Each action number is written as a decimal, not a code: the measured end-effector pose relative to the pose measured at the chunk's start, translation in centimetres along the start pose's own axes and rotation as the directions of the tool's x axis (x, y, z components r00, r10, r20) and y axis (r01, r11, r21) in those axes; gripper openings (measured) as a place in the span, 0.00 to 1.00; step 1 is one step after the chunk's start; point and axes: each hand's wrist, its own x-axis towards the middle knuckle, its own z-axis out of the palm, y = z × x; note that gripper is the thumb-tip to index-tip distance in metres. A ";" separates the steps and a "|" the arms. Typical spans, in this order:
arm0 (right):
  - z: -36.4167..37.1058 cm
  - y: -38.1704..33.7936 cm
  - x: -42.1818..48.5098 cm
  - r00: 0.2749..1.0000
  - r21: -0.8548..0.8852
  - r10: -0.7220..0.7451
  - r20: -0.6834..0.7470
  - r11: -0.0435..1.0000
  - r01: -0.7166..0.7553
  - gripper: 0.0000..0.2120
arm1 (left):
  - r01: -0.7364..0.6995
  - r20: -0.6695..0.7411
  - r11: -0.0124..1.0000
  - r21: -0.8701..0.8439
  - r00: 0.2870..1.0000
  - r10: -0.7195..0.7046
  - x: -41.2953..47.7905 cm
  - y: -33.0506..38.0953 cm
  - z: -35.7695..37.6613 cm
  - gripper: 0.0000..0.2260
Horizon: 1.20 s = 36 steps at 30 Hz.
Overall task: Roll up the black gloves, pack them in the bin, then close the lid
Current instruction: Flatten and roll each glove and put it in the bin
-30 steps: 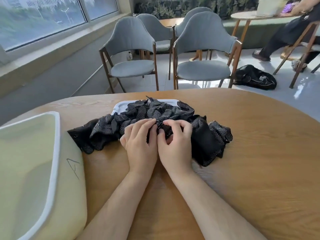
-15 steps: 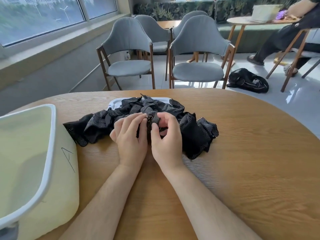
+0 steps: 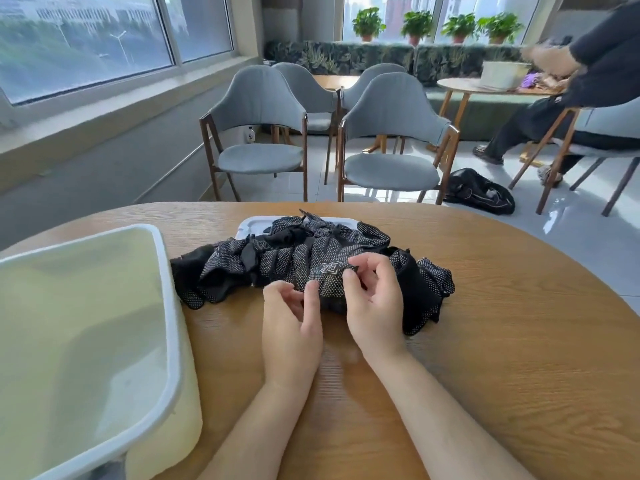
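Black white-dotted gloves [image 3: 277,261], crumpled heap

Bare tabletop [image 3: 519,358] right of the glove heap [image 3: 277,261]; open bin [image 3: 170,306] close along the left.

The one head-worn camera looked forward and down, close above the left hand [image 3: 291,330] and right hand [image 3: 375,306] at lower centre.

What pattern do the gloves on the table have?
The gloves are black with a fine grid of small pale dots, clearest in the head view.
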 end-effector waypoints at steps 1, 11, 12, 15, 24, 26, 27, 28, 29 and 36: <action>0.1 -0.1 -0.1 1.000 0.016 0.011 0.015 1.000 -0.011 0.10 | 0.026 0.012 1.000 -0.010 1.000 -0.026 -0.1 -0.1 -0.1 0.14; -0.1 -1.4 -0.1 0.995 0.155 0.035 0.089 0.987 -0.049 0.13 | 0.064 0.096 0.998 -0.016 0.993 -0.062 0.5 -1.4 -0.5 0.14; -0.3 -1.4 0.1 0.996 0.170 0.036 0.081 0.984 -0.050 0.12 | 0.069 0.125 0.997 -0.023 0.990 -0.066 0.4 -1.3 -0.4 0.13; -0.6 -1.4 0.3 0.995 0.190 0.056 0.088 0.979 -0.072 0.13 | 0.076 0.169 0.990 -0.121 0.984 -0.055 0.0 -0.5 -0.2 0.11; -0.3 -0.8 -1.5 0.965 -0.090 -0.073 0.253 0.991 0.098 0.09 | -0.057 -0.042 0.934 -0.354 0.998 0.045 -0.1 0.8 -1.1 0.14; -0.6 -0.8 -2.4 0.956 -0.162 -0.103 0.276 0.975 0.151 0.07 | -0.108 -0.101 0.921 -0.375 0.992 0.075 0.1 1.4 -1.3 0.12; -1.0 -0.8 -2.7 0.959 -0.215 -0.119 0.258 0.961 0.177 0.06 | -0.128 -0.112 0.914 -0.384 0.989 0.091 0.2 1.6 -1.4 0.12; -1.3 -0.9 -2.8 0.963 -0.286 -0.150 0.225 0.934 0.213 0.05 | -0.141 -0.107 0.911 -0.387 0.988 0.107 0.4 1.9 -1.7 0.12; -1.8 -1.1 -2.7 0.964 -0.351 -0.186 0.190 0.904 0.244 0.06 | -0.147 -0.079 0.913 -0.380 0.989 0.126 0.5 2.1 -2.0 0.14; -5.3 -7.9 0.2 0.898 -0.357 -0.050 0.436 0.907 0.225 0.24 | -0.502 0.250 0.852 -0.150 0.815 0.524 -0.5 5.1 -4.0 0.27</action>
